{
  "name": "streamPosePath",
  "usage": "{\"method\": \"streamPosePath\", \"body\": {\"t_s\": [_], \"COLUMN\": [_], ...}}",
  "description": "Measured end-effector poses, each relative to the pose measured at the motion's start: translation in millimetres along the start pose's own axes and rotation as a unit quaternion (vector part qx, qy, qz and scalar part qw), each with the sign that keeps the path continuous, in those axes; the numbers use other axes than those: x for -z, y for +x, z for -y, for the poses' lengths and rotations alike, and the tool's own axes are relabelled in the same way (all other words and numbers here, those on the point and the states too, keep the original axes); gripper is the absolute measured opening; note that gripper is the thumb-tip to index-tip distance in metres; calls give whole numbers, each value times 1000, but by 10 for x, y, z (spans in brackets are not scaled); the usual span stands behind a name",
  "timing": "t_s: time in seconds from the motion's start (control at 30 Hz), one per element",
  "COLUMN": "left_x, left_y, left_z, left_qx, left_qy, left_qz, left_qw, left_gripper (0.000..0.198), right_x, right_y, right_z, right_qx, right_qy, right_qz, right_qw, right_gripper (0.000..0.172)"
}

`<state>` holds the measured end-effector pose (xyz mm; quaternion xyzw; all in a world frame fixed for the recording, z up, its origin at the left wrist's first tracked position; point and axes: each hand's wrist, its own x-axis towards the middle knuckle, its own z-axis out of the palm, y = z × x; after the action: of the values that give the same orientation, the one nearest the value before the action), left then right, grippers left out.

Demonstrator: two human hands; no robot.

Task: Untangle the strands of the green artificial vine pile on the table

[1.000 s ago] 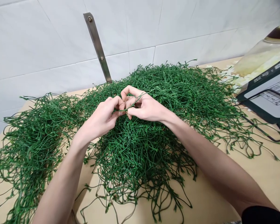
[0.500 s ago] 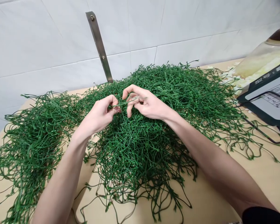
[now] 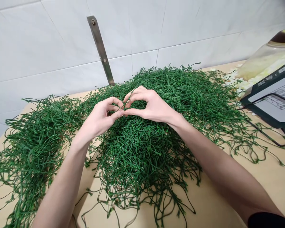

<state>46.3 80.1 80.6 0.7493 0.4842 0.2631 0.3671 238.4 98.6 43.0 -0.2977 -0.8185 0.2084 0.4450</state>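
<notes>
Both hands meet above a big heap of thin green plastic stems (image 3: 142, 152), many with small forked tips. My left hand (image 3: 104, 115) pinches a green stem (image 3: 127, 100) between thumb and fingertips. My right hand (image 3: 148, 103) is closed on the same stem from the other side, its thumb tip touching or nearly touching the left thumb. The stem's upper end pokes up between the right fingers; the rest is partly hidden by the fingertips.
More green stems (image 3: 38, 142) spread over the light wooden table (image 3: 211, 199) on the left. A metal strip (image 3: 101, 50) stands against the tiled wall (image 3: 61, 38). On the right are a dark-framed printed panel (image 3: 275, 98), thin black wire (image 3: 270, 139) and a clear container (image 3: 258, 63).
My right hand's fingers have closed from a looser, spread pose, and its thumb has come to the left thumb. The stem now stands more upright between the hands.
</notes>
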Motion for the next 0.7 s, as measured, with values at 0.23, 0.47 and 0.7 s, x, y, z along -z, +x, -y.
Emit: {"method": "streamPosePath", "body": {"t_s": [0.23, 0.47, 0.7], "left_x": [14, -19, -19], "left_y": [-4, 2, 15], "left_z": [9, 23, 31], "left_qx": [-1, -7, -14], "left_qy": [-50, -123, -157], "left_qz": [39, 66, 88], "left_qw": [998, 990, 984], "left_gripper": [15, 11, 9], "right_x": [-11, -159, -186], "right_y": [-15, -45, -47], "right_z": [17, 38, 127], "right_qx": [8, 5, -3], "right_qy": [-2, -1, 45], "right_qz": [-19, -12, -3], "right_qw": [1000, 1000, 999], "right_gripper": [4, 22, 20]}}
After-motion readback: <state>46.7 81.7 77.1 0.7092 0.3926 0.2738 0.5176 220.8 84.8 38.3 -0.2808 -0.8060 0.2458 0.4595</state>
